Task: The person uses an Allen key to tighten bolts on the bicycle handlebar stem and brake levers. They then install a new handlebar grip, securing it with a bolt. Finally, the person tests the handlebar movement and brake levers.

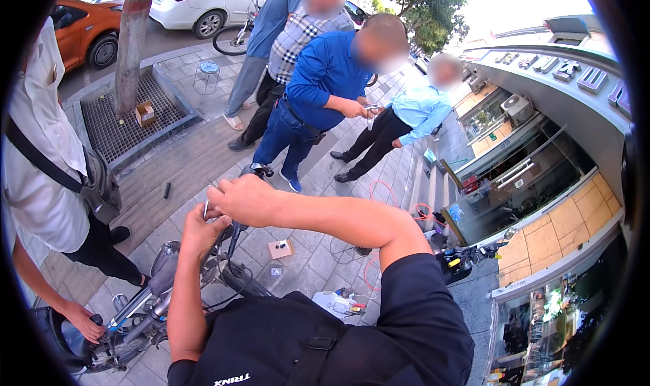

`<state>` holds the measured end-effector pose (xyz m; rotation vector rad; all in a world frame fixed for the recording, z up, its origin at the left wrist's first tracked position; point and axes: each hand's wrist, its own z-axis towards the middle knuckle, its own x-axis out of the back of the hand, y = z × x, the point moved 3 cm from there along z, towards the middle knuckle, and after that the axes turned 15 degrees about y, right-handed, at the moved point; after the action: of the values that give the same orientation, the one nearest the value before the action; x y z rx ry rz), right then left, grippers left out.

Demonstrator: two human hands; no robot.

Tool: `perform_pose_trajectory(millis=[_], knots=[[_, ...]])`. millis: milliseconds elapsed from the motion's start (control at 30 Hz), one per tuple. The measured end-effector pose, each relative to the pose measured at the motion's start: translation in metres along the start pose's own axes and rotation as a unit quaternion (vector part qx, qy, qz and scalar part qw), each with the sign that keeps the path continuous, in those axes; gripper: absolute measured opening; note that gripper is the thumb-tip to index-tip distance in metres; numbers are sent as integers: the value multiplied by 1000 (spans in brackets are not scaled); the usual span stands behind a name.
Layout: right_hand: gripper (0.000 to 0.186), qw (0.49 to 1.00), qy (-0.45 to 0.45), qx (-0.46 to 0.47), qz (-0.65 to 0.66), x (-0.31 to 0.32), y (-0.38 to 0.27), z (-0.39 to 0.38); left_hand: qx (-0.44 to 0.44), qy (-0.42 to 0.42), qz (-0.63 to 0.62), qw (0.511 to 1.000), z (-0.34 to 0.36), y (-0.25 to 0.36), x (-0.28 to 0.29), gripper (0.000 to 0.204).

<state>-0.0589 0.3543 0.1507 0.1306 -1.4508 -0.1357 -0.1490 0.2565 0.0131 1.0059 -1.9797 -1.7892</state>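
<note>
My left hand and my right hand meet above the front of a bicycle. Between them stands a thin silver metal piece. The fingers of my right hand pinch its top, and my left hand is closed around its lower end. Just behind my right hand a black handlebar grip with a brake lever sticks out. Black cables run down from under my left hand to the bicycle's frame. What the metal piece joins to is hidden by my hands.
At left, a person in a white shirt with a grey shoulder bag holds the bicycle. Several people stand ahead on the paved walk. A small cardboard box, an orange cable and tools lie near shop steps on the right. A tree grate is at left.
</note>
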Motion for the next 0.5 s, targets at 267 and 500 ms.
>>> perform_pose_trajectory(millis=[267,500], knots=[[26,978,21,206,16,14,7,2,3,-12,-9,1000,3,-6,3,33],[24,985,-147,91,11,18,-1,30,6,4,4,1000,0,-8,3,35]])
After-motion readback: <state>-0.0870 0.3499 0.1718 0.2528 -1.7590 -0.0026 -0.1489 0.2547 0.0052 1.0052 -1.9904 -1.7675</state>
